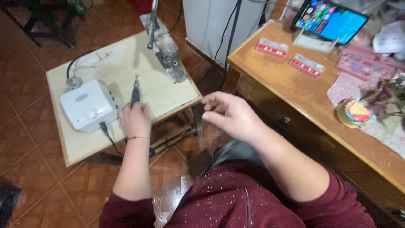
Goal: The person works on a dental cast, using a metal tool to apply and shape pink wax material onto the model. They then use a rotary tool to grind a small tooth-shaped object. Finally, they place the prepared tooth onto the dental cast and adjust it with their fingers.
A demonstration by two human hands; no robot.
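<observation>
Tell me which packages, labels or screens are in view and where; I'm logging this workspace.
Phone: propped at the desk's far edge, lit screen, blue with coloured icons.
Two flat boxes: on the desk before the phone, rectangular, clear with red insides.
White control box: on the small table beside the left hand; small oval label, unreadable.

Both hands extended forward and downward from a seated body, forearms bare below pushed-up dark red sleeves.

The left hand (136, 119) is stretched straight ahead, back of the hand upward, fingers curled closed in a grip, with a thin red thread band around the wrist. The right hand (230, 115) hovers in the air to its right, well apart from it, palm turned down and leftward, fingers loosely bent and slightly spread, holding nothing; its forearm angles back toward the torso.
</observation>
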